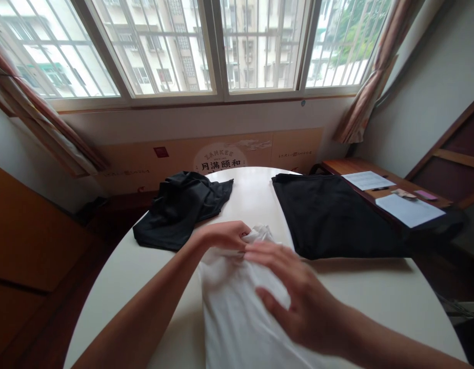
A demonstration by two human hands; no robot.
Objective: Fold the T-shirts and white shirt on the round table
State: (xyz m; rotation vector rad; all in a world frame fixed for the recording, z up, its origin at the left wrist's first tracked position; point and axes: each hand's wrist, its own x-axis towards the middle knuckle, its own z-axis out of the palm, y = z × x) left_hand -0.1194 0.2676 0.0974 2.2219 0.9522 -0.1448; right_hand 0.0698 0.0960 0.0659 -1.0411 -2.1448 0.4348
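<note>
A white cloth garment [237,312] lies lengthwise on the white round table [117,292], running toward me; its exact kind I cannot make out. My left hand [227,236] is closed on the bunched far end of this garment, fingers curled around the fabric. Just over the cloth, my right hand [287,287] is open, its fingers stretched forward and slightly blurred, fingertips near my left hand. Whether the right palm presses on the fabric I cannot tell.
A crumpled black garment [183,205] lies at the far left of the table. On the right, a flatter folded black garment [333,215] reaches the edge. Beyond it, a wooden side table [329,166] bears paper sheets [410,210] and a pen. A barred window [260,46] stands behind.
</note>
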